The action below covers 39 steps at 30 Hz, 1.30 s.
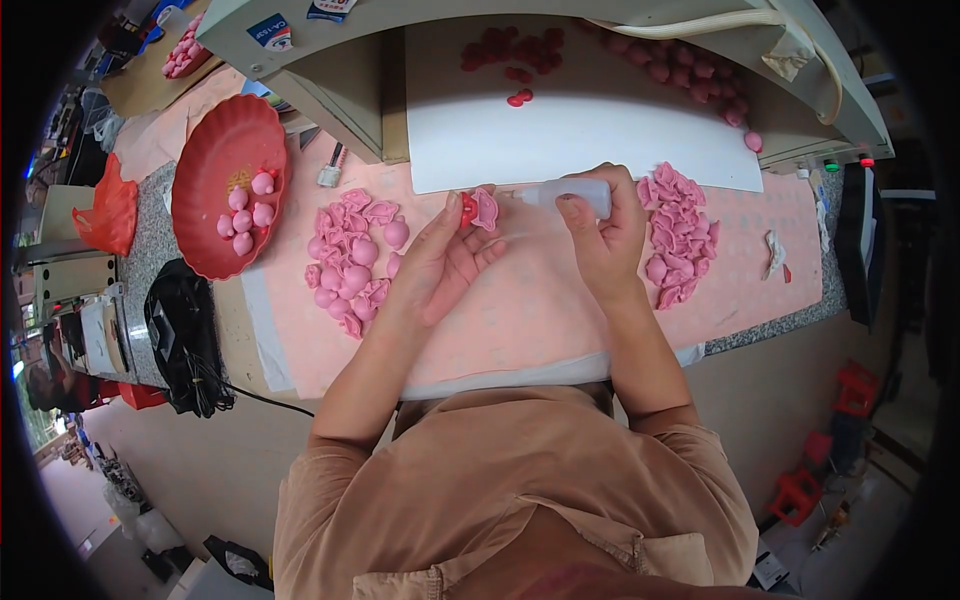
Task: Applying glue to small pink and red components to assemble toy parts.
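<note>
My left hand (437,258) pinches a small pink ruffled piece (486,209) with a glossy red part (467,210) beside it, between thumb and fingertips. A translucent white squeeze bottle (578,190) lies sideways in my right hand (612,240), which is wrapped round it. Its thin nozzle points left at the pink piece; whether the tip touches it I cannot tell. Left of my left hand is a heap of pink balls and ruffled pieces (352,275). Beyond my right wrist sits a second heap, mostly pink ruffled pieces (680,235).
A red scalloped bowl (205,165) holding several pink balls stands at the left. Ahead, a grey metal housing (330,95) arches over a white sheet (470,150) bearing red pieces (510,50) and pink balls (690,75). A black bag (180,330) hangs at the table's left edge.
</note>
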Each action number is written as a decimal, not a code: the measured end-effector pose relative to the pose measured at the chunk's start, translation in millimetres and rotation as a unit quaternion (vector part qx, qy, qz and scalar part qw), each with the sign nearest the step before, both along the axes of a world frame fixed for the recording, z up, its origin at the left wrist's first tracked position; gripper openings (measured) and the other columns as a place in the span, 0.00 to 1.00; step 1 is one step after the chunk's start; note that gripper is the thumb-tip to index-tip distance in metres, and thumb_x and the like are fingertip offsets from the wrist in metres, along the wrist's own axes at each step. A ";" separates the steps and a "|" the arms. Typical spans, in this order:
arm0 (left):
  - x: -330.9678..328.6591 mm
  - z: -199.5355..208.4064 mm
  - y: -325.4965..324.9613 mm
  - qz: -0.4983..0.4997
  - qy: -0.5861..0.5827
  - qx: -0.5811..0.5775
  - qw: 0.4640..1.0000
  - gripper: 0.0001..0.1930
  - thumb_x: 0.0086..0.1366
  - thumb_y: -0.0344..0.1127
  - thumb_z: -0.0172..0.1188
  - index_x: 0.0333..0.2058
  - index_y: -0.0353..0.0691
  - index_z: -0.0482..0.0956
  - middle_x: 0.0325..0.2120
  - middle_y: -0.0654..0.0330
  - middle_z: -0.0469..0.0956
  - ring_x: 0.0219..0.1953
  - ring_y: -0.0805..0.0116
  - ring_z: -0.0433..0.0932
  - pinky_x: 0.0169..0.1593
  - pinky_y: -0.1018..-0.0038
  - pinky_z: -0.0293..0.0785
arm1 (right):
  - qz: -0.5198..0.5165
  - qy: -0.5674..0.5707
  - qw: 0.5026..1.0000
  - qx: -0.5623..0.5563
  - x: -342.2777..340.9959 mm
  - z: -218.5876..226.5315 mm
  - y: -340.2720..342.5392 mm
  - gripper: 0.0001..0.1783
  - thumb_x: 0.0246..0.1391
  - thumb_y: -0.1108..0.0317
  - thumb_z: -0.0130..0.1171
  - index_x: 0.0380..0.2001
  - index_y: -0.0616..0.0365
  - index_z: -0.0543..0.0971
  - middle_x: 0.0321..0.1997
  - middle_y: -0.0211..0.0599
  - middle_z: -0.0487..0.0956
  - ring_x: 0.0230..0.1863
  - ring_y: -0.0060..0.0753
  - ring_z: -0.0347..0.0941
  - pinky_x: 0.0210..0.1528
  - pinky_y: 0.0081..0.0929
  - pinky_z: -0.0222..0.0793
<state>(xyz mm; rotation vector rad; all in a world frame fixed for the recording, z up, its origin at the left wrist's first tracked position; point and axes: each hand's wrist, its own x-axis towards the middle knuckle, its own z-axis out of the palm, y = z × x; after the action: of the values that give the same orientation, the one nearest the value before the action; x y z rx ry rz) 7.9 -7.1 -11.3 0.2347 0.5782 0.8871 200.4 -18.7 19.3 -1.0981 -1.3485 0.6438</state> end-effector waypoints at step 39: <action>-1.3 -3.6 1.5 -0.044 -0.028 0.018 0.999 0.22 0.71 0.47 0.46 0.54 0.36 0.68 0.45 0.56 0.75 0.42 0.72 0.75 0.53 0.65 0.74 | 0.023 -0.088 0.996 0.015 -0.2 -2.0 2.4 0.13 0.50 0.65 0.66 0.31 0.60 0.73 0.27 0.33 0.75 0.27 0.24 0.70 0.30 0.20 0.64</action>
<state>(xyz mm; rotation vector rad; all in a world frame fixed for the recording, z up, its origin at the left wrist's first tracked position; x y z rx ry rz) 6.6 -5.6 -14.9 0.2649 0.4973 0.8176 200.2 -16.3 17.3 -1.1229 -1.5338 0.5668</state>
